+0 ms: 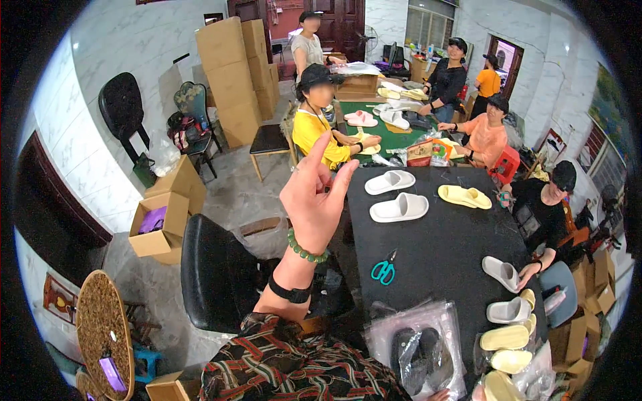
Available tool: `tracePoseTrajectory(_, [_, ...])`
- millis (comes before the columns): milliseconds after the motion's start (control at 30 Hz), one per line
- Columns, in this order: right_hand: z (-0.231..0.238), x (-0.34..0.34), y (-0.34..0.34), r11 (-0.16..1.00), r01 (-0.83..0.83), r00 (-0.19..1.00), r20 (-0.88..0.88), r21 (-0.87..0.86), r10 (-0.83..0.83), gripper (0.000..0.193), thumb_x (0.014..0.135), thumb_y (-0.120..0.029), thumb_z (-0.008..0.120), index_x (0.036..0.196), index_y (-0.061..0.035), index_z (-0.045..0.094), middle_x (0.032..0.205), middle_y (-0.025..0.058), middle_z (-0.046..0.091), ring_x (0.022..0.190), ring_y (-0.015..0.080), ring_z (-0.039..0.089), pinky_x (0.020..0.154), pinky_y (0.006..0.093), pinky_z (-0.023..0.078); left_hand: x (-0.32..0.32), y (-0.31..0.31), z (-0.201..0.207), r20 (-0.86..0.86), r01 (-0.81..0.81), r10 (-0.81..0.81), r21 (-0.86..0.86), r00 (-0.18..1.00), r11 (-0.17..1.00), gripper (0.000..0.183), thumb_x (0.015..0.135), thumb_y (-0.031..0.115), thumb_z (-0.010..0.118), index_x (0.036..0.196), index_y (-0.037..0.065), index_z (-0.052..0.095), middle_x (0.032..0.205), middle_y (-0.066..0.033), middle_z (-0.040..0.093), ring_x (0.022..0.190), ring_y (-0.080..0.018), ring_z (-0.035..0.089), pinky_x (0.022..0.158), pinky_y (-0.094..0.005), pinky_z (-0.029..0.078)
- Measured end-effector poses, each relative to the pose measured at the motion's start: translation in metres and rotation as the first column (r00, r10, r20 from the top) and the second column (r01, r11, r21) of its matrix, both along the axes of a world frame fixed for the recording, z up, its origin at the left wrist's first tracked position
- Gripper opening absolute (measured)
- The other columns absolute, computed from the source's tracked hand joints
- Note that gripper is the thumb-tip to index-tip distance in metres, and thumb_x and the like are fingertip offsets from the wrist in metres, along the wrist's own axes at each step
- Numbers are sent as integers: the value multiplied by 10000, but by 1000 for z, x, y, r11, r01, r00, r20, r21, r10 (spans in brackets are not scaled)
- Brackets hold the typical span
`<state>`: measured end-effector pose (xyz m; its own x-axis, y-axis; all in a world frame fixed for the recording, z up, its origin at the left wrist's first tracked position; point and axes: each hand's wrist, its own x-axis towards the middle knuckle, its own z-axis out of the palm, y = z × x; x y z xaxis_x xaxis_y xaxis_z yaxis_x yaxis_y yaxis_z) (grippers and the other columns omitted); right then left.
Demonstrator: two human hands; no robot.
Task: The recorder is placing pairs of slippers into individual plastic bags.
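My left hand [312, 184] is raised in the middle of the view, with a green bead bracelet and a black wristband. Its index finger and thumb stretch apart, the other fingers curl, and it holds nothing. Of my right hand [438, 395], only a sliver shows at the lower edge, by a clear plastic bag [445, 327] with dark slippers [421, 357] inside; its fingers are mostly cut off. Teal-handled scissors [383, 271] lie on the black table [441, 247]. Farther back on it are white slippers [399, 208] and a yellow slipper [465, 196].
Grey and yellow slippers [505, 337] line the table's right side, where a seated person [545, 210] reaches in. Several people work round a green table [401, 137] behind. A black chair [217, 274] and open carton [159, 224] stand left; stacked cartons [227, 80] rise farther back.
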<state>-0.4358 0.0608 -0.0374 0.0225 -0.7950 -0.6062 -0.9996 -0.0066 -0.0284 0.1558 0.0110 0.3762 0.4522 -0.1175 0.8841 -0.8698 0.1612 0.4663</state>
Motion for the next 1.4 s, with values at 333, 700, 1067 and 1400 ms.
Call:
tracePoseTrajectory(333, [-4,-5,10,1000,9,1000,-11,28,-9,1593,367,-635,839,1445,17,-137,1533,238,-55,1401,458,-44,1071,671,85,8,-9,3,-79,26,-24,15,997,1000,712,725,157,807,1351,67,480,585,4,452,499,-74,398,471,-231,357])
tracePoseTrajectory(700, [-11,4,6,999,47,999,11,7,-47,1604,355,-633,841,1444,17,-141,1533,238,-63,1403,453,-50,1076,665,85,6,-13,3,-97,12,-4,85,995,996,753,715,169,813,1373,87,457,584,-3,458,515,-100,435,490,-255,389])
tracePoseTrajectory(1067, [-9,-4,7,995,101,995,14,-21,-101,1615,343,-631,843,1442,17,-145,1533,237,-72,1405,448,-55,1080,658,85,12,-18,-6,-97,36,-25,111,995,993,704,704,195,822,1328,94,512,581,-11,464,502,-104,431,482,-263,392])
tracePoseTrajectory(1400, [-5,-25,27,982,184,983,4,-34,-184,1625,332,-630,846,1441,17,-149,1533,236,-79,1406,443,-60,1084,652,85,6,-12,1,-123,13,4,138,992,990,682,717,166,811,1326,89,514,569,-8,438,499,-91,405,481,-250,381])
